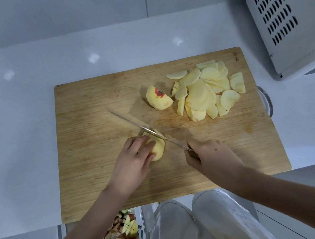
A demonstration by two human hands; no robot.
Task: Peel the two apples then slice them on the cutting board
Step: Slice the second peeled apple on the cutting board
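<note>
On the wooden cutting board (pixel 87 110), my left hand (pixel 135 159) holds a peeled apple piece (pixel 158 149) down, fingers curled over it. My right hand (pixel 207 157) grips the handle of a knife (pixel 134 125), whose blade lies across the right end of that piece. Another peeled apple chunk (pixel 157 99) with a red patch of skin sits near the board's middle. A heap of pale apple slices (pixel 205 92) covers the board's far right part.
A white vented appliance (pixel 287 22) stands at the back right of the white counter (pixel 19 112). A glass rim (pixel 266 100) shows past the board's right edge. Below the counter's front edge, a bin (pixel 122 231) holds apple peels and scraps.
</note>
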